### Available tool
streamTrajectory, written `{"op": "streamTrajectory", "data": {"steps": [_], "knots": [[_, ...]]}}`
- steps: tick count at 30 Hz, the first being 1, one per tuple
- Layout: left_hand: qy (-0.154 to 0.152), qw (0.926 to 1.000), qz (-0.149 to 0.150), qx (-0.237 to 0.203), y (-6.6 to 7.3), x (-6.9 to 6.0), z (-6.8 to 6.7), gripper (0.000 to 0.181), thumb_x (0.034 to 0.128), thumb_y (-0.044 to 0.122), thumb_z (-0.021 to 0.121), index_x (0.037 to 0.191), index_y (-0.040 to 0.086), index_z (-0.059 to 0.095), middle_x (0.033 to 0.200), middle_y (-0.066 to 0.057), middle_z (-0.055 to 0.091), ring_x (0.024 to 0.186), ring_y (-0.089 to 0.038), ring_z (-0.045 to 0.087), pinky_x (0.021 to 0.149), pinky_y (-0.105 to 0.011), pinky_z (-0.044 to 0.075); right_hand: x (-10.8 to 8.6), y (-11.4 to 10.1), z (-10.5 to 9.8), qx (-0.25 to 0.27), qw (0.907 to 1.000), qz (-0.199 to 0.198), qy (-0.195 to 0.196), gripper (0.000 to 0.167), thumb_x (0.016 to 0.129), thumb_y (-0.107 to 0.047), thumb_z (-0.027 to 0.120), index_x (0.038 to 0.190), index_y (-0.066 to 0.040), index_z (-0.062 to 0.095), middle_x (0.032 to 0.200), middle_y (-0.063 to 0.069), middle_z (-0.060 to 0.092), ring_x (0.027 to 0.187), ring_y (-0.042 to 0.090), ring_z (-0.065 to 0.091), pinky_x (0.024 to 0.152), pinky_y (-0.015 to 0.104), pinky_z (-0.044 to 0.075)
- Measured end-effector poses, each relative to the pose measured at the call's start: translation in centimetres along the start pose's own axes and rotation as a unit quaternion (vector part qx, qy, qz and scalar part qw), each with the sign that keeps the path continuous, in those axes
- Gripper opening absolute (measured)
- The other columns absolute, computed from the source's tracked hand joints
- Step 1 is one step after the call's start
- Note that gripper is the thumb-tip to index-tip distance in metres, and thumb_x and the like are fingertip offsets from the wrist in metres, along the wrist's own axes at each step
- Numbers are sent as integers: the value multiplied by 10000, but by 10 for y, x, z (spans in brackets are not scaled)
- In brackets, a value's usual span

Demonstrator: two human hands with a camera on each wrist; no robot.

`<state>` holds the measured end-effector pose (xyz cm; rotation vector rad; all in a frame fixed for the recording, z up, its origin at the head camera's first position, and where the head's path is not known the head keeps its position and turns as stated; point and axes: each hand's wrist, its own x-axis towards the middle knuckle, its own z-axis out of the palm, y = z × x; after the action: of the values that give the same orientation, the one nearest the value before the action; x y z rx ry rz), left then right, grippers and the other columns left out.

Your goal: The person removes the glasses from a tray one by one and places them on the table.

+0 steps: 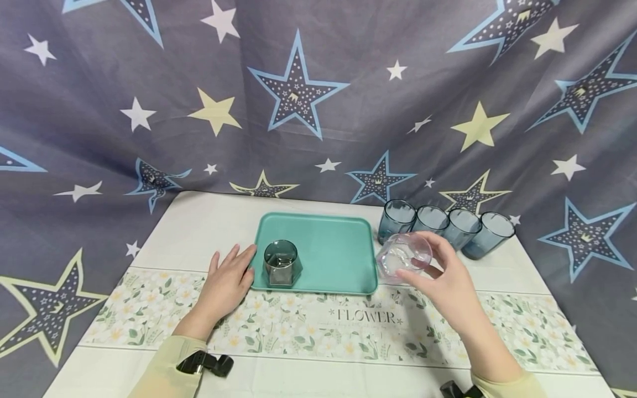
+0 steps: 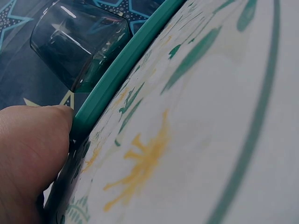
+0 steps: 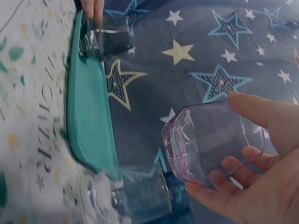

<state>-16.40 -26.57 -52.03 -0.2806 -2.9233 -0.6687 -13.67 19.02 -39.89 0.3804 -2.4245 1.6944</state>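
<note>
A clear, pink-tinted glass (image 1: 408, 251) is in my right hand (image 1: 448, 279), gripped between thumb and fingers near the tray's right end. The right wrist view shows the pink-tinted glass (image 3: 210, 140) tilted, its thick faceted base turned away from the palm. On the left part of a green tray (image 1: 333, 254) stands a dark grey glass (image 1: 281, 264). My left hand (image 1: 226, 287) lies at the tray's left edge, fingers extended and touching the rim. In the left wrist view, the thumb (image 2: 60, 116) meets the tray's edge.
Several blue glasses (image 1: 432, 221) stand in a row at the back right, behind my right hand. A white cloth with a floral band (image 1: 308, 326) covers the table. A star-patterned curtain (image 1: 318, 110) hangs right behind it.
</note>
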Motion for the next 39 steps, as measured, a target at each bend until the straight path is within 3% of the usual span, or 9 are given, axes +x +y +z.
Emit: {"op": "streamTrajectory", "data": {"steps": [12,22,33,39], "knots": [[-12,10000,-6,35,0,-1,0,581,1164,212,526,1712,60,408,1716,-131,461,1646,-427,270,1322,-699,11,-2,3,-36,-549,9970,240,482,745,947,-106,907,1586,-108,522,1512,60,599,1184,193,689,1017,155,547],[-4,10000,5,30,1,-1,0,579,1161,206,527,1709,56,413,1715,-133,462,1644,-430,274,1321,-701,13,3,21,-57,-927,9907,461,887,768,940,-103,912,1606,-110,528,1486,49,607,1260,115,593,963,101,512],[18,10000,18,45,1,0,-1,575,1165,205,520,1711,59,411,1713,-132,466,1643,-431,279,1321,-702,20,5,41,-65,-1080,9858,851,967,811,952,-181,916,1619,-56,472,1565,143,559,1326,61,515,996,87,491],[-8,10000,2,36,0,0,1,581,1162,208,522,1711,54,408,1714,-134,463,1646,-429,271,1323,-696,9,7,56,-66,-1179,9844,1003,834,825,962,-228,909,1627,-44,456,1583,156,534,1347,146,512,988,55,481]]}}
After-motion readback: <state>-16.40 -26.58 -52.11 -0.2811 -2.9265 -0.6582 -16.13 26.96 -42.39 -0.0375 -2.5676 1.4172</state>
